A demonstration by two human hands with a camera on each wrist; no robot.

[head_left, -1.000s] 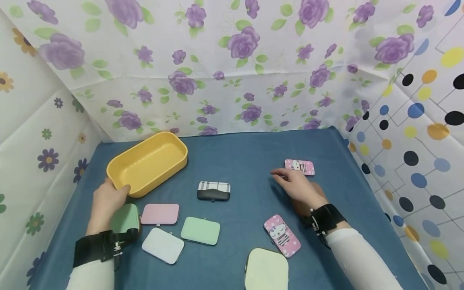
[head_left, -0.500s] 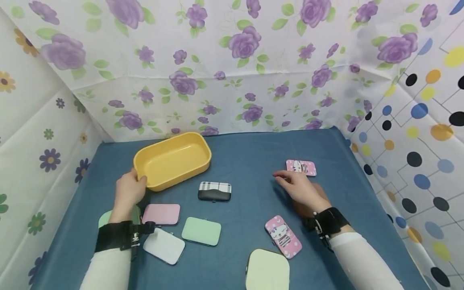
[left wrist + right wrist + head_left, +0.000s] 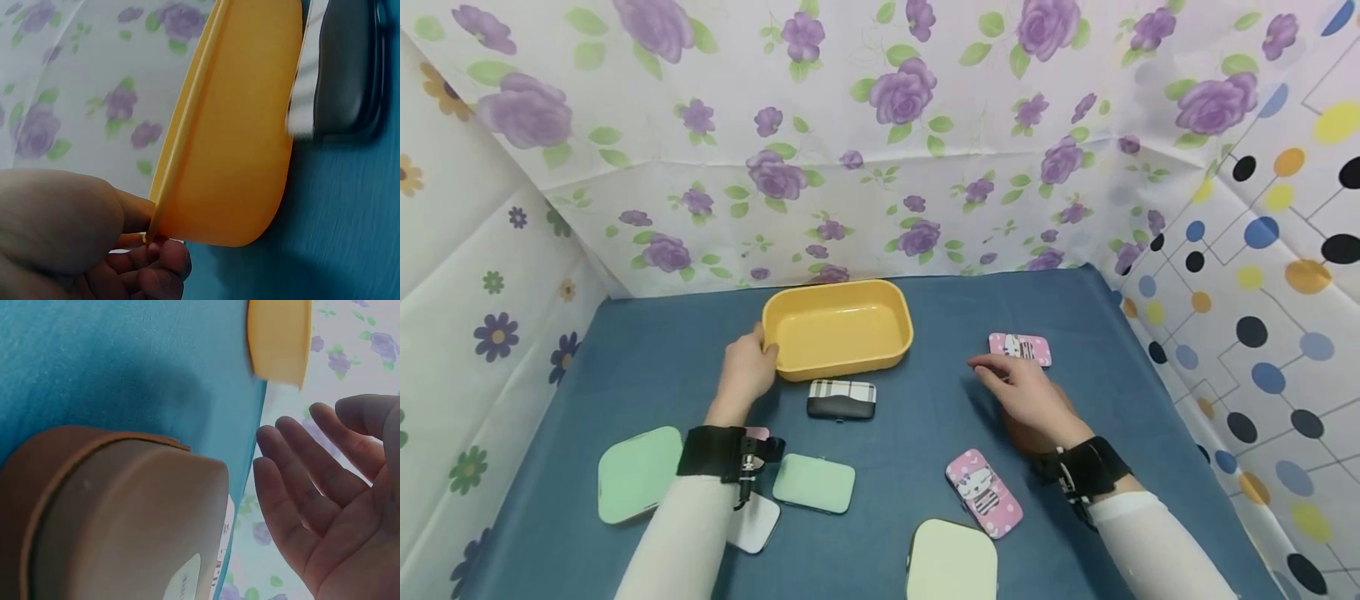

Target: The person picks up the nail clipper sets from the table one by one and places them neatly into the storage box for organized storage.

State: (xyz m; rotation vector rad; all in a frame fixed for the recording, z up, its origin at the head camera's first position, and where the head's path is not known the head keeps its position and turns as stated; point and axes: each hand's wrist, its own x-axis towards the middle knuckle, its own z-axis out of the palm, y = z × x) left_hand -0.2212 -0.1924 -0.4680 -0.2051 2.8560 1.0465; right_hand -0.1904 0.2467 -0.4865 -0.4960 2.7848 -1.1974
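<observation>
The yellow bin (image 3: 838,367) stands at the back of the blue cloth, its inside bare. My left hand (image 3: 745,373) pinches its left end; in the left wrist view the thumb and fingers of my left hand (image 3: 94,237) hold the rim of the bin (image 3: 231,156). Just in front of the bin lies a plaid and black case (image 3: 842,401). My right hand (image 3: 1030,400), fingers relaxed and holding nothing, hovers by a pink cat-print case (image 3: 1037,348). A brown case (image 3: 69,456) stands beside my right hand (image 3: 344,500) in the right wrist view.
Nearer me lie a large green case (image 3: 636,475), a small green case (image 3: 815,483), a white case (image 3: 756,525) partly under the left wrist, another pink cat-print case (image 3: 984,493) and a cream case (image 3: 952,562). Patterned cloth walls (image 3: 850,192) stand behind and at both sides.
My left hand has moved the yellow bin to the right along the back, turning it more level with the back wall. The left forearm now covers most of the plain pink case. My right hand has hardly moved.
</observation>
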